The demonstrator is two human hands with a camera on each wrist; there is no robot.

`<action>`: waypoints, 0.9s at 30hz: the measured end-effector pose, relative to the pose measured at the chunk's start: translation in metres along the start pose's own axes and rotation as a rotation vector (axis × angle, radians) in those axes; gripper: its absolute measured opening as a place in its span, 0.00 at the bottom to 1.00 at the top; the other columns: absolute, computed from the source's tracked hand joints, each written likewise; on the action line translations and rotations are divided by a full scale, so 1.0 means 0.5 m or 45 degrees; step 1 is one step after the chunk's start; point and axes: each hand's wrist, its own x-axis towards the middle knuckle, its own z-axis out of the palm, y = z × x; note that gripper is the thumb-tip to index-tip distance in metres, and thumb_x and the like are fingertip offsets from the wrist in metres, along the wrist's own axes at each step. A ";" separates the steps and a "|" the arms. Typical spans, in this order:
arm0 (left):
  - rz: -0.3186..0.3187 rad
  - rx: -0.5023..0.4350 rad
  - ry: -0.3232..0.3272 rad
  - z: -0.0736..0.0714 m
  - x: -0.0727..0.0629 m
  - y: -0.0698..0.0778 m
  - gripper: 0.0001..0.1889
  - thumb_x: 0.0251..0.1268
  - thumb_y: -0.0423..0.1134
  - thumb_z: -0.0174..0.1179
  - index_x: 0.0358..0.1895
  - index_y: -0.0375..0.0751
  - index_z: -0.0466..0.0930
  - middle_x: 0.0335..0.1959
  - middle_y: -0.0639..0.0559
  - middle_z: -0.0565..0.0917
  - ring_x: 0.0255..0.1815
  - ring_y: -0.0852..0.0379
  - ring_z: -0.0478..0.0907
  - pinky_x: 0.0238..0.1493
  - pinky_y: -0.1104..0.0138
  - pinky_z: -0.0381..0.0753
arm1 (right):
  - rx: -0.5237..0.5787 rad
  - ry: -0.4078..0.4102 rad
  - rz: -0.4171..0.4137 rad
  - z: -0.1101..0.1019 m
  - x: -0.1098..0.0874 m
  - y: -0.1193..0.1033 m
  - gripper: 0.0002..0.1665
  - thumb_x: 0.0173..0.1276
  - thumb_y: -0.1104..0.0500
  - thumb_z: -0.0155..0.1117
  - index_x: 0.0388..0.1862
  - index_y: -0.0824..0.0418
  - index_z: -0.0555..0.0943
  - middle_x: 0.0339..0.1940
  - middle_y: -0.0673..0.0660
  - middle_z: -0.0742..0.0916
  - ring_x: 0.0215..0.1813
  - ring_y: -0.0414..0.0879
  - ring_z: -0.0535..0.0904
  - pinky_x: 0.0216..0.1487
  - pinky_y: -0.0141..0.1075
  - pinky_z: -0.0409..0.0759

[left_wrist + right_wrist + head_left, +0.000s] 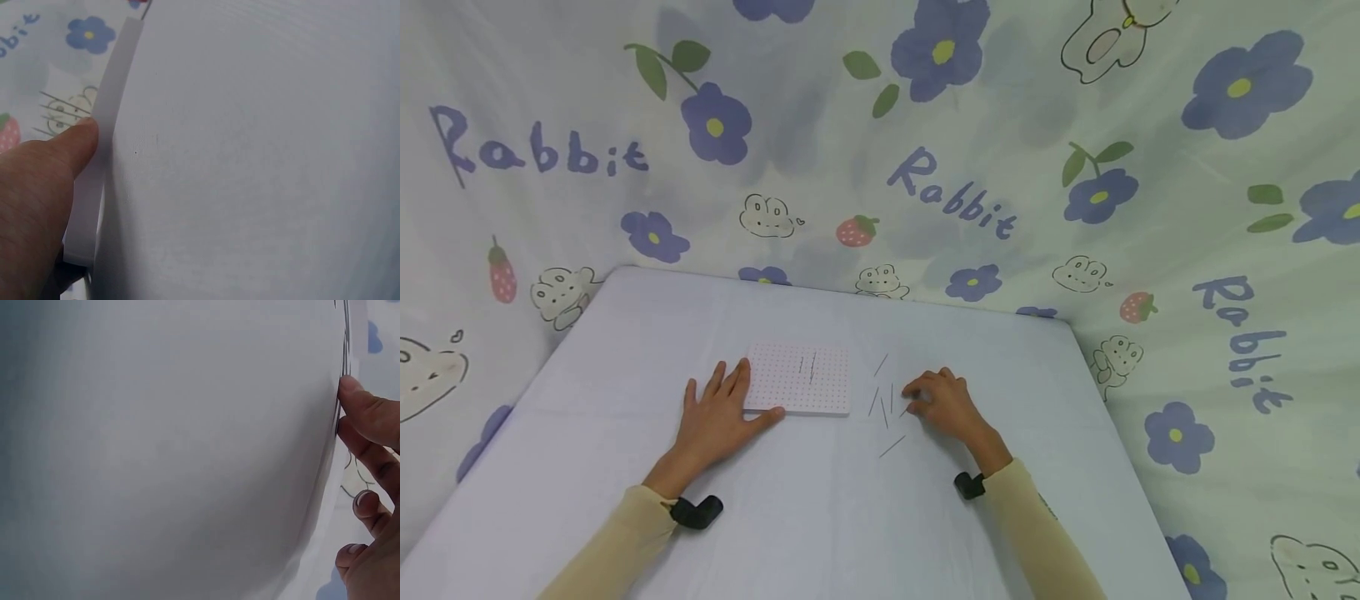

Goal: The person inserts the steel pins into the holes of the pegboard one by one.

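A white board (767, 392) covered in small dots lies on the table, with several thin dark rods (812, 367) standing up from it; their upper parts show beyond the board's edge in the left wrist view. My left hand (717, 417) rests spread at the board's near left corner, fingers along the left side and thumb touching the front edge (103, 156). To the right of the board, more thin rods (892, 398) lie loose on the table. My right hand (946, 406) is down beside them, thumb (351, 387) and index finger apart at the rods, the other fingers bent.
A white cloth covers the table (820, 517). Behind it and at its sides hangs a curtain (820, 150) printed with flowers, rabbits and strawberries. One loose rod (892, 447) lies nearer the front than the others. A dark wrist camera (697, 512) sits on the left wrist.
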 end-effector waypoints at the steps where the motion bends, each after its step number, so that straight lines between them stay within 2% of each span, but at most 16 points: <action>1: -0.001 -0.003 0.000 0.000 0.000 0.000 0.61 0.60 0.78 0.52 0.80 0.30 0.47 0.78 0.31 0.56 0.80 0.30 0.46 0.70 0.29 0.35 | 0.003 -0.004 -0.004 0.001 0.000 -0.001 0.13 0.63 0.51 0.75 0.47 0.45 0.88 0.47 0.42 0.87 0.48 0.42 0.73 0.47 0.43 0.65; 10: -0.006 0.006 0.008 0.003 0.003 -0.008 0.62 0.59 0.79 0.51 0.80 0.31 0.47 0.78 0.31 0.56 0.80 0.30 0.46 0.71 0.29 0.35 | -0.042 -0.055 -0.026 0.000 -0.004 -0.014 0.06 0.63 0.49 0.75 0.39 0.44 0.88 0.37 0.38 0.86 0.40 0.38 0.70 0.45 0.44 0.64; 18: 0.002 0.000 0.024 0.006 0.004 -0.010 0.62 0.58 0.79 0.52 0.80 0.31 0.48 0.79 0.32 0.56 0.80 0.30 0.46 0.71 0.29 0.35 | -0.037 -0.090 0.010 -0.003 -0.006 -0.018 0.04 0.62 0.47 0.74 0.35 0.43 0.88 0.36 0.37 0.85 0.38 0.38 0.69 0.45 0.43 0.64; 27: 0.008 -0.011 0.034 0.008 0.003 -0.007 0.61 0.59 0.78 0.53 0.80 0.31 0.49 0.78 0.31 0.57 0.80 0.30 0.47 0.71 0.29 0.36 | -0.025 -0.099 0.005 0.002 0.000 -0.012 0.04 0.64 0.49 0.73 0.29 0.42 0.87 0.30 0.35 0.83 0.34 0.37 0.68 0.47 0.43 0.66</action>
